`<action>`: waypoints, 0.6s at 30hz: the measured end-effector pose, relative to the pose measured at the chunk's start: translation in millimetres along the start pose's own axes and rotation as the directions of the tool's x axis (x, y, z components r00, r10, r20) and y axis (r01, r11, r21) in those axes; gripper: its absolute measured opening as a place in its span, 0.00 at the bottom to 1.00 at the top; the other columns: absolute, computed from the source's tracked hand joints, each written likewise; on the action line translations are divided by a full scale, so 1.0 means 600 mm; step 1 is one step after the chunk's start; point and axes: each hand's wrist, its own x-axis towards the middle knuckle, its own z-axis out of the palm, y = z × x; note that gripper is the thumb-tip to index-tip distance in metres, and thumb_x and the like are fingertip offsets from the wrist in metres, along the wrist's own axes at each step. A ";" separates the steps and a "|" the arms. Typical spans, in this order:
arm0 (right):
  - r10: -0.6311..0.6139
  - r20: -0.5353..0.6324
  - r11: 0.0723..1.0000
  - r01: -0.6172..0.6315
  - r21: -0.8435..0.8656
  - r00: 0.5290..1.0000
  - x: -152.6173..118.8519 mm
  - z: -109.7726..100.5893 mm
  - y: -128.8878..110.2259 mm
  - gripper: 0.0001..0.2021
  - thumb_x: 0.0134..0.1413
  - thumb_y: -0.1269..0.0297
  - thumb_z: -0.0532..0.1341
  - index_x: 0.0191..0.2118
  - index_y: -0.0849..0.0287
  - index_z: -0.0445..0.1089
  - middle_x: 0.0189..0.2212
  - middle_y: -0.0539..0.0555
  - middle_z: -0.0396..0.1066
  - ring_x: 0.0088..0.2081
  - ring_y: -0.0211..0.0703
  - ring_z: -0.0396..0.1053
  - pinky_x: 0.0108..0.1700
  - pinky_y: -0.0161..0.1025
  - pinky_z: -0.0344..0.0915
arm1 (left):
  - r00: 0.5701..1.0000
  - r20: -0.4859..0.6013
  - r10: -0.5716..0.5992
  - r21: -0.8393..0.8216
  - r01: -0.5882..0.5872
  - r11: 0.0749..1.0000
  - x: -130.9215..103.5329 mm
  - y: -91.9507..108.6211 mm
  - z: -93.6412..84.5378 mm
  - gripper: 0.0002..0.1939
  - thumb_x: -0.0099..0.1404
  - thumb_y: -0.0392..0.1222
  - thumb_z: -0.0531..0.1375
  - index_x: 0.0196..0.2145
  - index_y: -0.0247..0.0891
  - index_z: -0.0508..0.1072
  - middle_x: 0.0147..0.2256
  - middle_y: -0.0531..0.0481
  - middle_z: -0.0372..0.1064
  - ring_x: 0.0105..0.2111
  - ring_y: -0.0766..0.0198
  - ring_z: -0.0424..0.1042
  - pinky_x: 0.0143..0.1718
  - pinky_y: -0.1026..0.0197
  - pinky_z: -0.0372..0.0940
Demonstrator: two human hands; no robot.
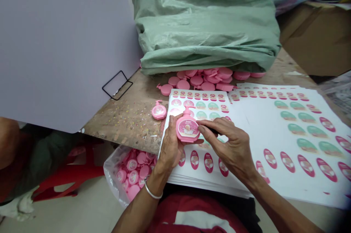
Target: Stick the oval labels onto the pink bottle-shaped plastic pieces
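Note:
Upright in my left hand (171,147) is a pink toy pump bottle (188,128), with a round label on its front showing the word BABY and a small picture. My right hand (229,141) is closed in a pinch on a thin dark tool (210,127), whose tip points at the right edge of the label. Under both hands lies a stack of sticker sheets (208,180) with pink ovals and green shapes. Another labelled pink bottle (159,111) rests on the table left of the sheets.
Unlabelled pink pieces (182,84) lie below a green sack (205,25) at the back. More sheets (255,123) spread right. A plastic bag (112,169) of labelled pieces hangs below the table edge. Left are a grey panel (65,43), a black wire stand (117,86) and a person's arm.

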 end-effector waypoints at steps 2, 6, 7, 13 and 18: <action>0.004 -0.002 1.000 -0.004 -0.003 1.000 0.000 0.000 -0.001 0.07 0.57 0.65 0.63 0.40 0.58 0.77 0.26 0.52 0.71 0.30 0.40 0.64 0.36 0.42 0.62 | 1.000 -0.003 0.000 0.002 0.000 1.000 0.001 0.000 0.000 0.23 0.69 0.57 0.52 0.49 0.40 0.75 0.52 0.45 0.72 0.52 0.54 0.71 0.48 0.55 0.72; 0.007 -0.003 1.000 -0.007 -0.011 1.000 0.000 -0.001 -0.003 0.07 0.58 0.65 0.62 0.40 0.58 0.77 0.25 0.51 0.71 0.30 0.40 0.64 0.36 0.43 0.62 | 1.000 0.004 -0.003 -0.007 0.003 1.000 0.003 -0.002 -0.002 0.24 0.69 0.58 0.52 0.49 0.39 0.74 0.51 0.44 0.72 0.52 0.54 0.71 0.48 0.54 0.72; 0.008 -0.001 1.000 -0.008 -0.015 1.000 0.000 -0.001 -0.004 0.07 0.58 0.65 0.62 0.40 0.58 0.77 0.25 0.51 0.71 0.30 0.40 0.64 0.36 0.43 0.62 | 1.000 0.010 -0.004 -0.009 0.004 1.000 0.004 -0.002 -0.002 0.24 0.68 0.58 0.52 0.50 0.40 0.74 0.51 0.44 0.72 0.51 0.53 0.71 0.47 0.53 0.72; 0.000 -0.011 0.999 -0.001 -0.051 1.000 0.001 -0.001 -0.004 0.07 0.57 0.65 0.62 0.39 0.56 0.77 0.24 0.50 0.69 0.29 0.40 0.64 0.36 0.42 0.61 | 1.000 0.009 -0.017 -0.006 0.017 1.000 0.004 0.000 -0.001 0.24 0.68 0.59 0.52 0.50 0.40 0.74 0.49 0.45 0.73 0.50 0.54 0.72 0.46 0.54 0.73; -0.024 -0.008 0.997 0.023 -0.068 1.000 0.001 0.000 -0.004 0.07 0.57 0.66 0.63 0.40 0.58 0.77 0.23 0.50 0.69 0.28 0.40 0.63 0.37 0.42 0.60 | 0.999 0.002 -0.038 -0.014 0.038 0.999 0.003 0.001 -0.001 0.26 0.68 0.60 0.51 0.51 0.38 0.74 0.49 0.43 0.73 0.50 0.53 0.72 0.46 0.53 0.73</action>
